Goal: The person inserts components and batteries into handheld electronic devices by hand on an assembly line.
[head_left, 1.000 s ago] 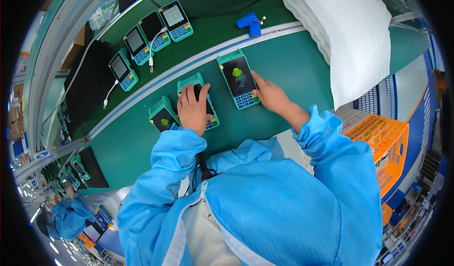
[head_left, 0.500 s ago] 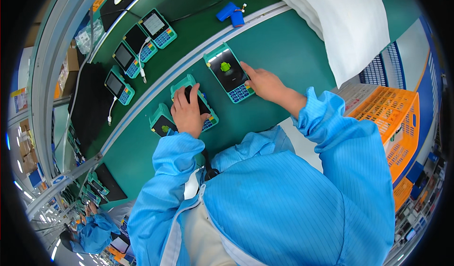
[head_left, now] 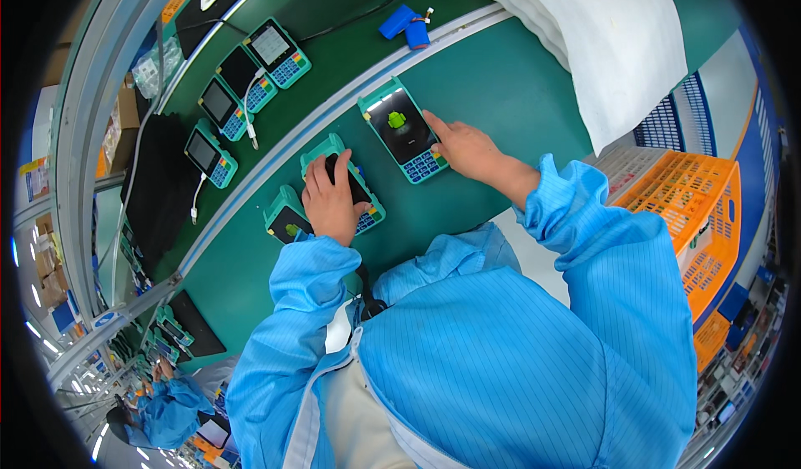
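Observation:
Three teal handheld terminals lie on the green bench in front of me. My left hand (head_left: 329, 198) rests flat over the middle terminal (head_left: 367, 210), covering most of its dark screen. A smaller-looking terminal (head_left: 285, 217) sits just left of that hand. My right hand (head_left: 467, 148) touches the right edge of the third terminal (head_left: 402, 128), whose dark screen shows a green figure; its index finger points at the screen's side. Both forearms are in light blue sleeves.
Several more teal terminals (head_left: 242, 85) with white cables lie on the upper shelf beside a black mat (head_left: 163, 194). A blue block (head_left: 405, 22) sits at the back. White foam sheets (head_left: 601, 43) lie at right, an orange crate (head_left: 692, 210) beyond. Another worker in blue (head_left: 167, 406) is at lower left.
The view has shifted slightly; the bench items sit a little higher and more left. My hands stay on the same two terminals.

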A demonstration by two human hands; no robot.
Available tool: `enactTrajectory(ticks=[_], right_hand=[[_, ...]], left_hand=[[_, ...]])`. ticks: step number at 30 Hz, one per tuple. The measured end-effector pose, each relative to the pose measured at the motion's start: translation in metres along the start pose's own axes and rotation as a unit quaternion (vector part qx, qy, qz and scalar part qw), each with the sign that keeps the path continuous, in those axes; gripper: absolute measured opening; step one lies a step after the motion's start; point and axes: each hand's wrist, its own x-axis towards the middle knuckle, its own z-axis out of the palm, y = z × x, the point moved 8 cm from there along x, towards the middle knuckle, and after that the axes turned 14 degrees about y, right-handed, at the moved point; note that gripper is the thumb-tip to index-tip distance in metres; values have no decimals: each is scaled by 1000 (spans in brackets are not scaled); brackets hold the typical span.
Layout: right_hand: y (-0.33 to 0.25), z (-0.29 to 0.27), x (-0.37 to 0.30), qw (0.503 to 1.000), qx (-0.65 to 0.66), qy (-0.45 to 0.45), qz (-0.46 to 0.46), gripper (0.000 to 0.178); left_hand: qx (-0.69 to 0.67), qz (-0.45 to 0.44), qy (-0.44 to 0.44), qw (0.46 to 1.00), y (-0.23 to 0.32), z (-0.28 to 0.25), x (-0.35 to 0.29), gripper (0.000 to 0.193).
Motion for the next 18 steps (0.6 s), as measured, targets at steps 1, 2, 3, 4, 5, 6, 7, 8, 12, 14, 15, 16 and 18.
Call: enactTrajectory(ticks=[1, 2, 3, 4, 5, 6, 7, 8, 12, 14, 15, 16, 18], right_hand=[[0, 0, 0, 1000, -1, 0, -1, 59], [0, 0, 0, 1000, -1, -2, 0, 59], [0, 0, 0, 1000, -2, -4, 0, 59], [0, 1, 1, 1000, -2, -4, -1, 59], [1, 2, 1, 1000, -2, 1, -5, 59], [1, 2, 1, 1000, -1, 6, -9, 59], [0, 2, 1, 1000, -1, 5, -10, 59], [0, 2, 1, 1000, -4, 8, -11, 59], [0, 0, 0, 1000, -4, 11, -12, 58], [-1, -1, 0, 1000, -3, 6, -8, 58], [-1, -1, 0, 1000, -2, 1, -2, 58], [-1, -1, 0, 1000, -3, 1, -3, 58], [0, -1, 0, 1000, -4, 10, -6, 58]], left_hand=[[-1, 1, -1, 1000, 0, 0, 0, 93], [-3, 1, -2, 1000, 0, 0, 0, 93], [-3, 0, -2, 1000, 0, 0, 0, 93], [-5, 1, 1, 1000, 0, -1, 0, 92], [-7, 2, 3, 1000, 0, -1, -1, 92], [-7, 1, 4, 1000, 0, -1, -1, 92], [-8, 0, 3, 1000, -1, -1, -1, 92], [-10, -2, 3, 1000, -1, -1, -1, 92], [-8, -4, 3, 1000, 0, -2, -1, 91], [-9, -4, 4, 1000, 0, -2, -1, 91], [-11, -4, 3, 1000, 0, -2, -1, 91], [-11, -5, 4, 1000, 0, -2, -1, 91], [-11, -3, 3, 1000, 0, -2, 0, 91]])
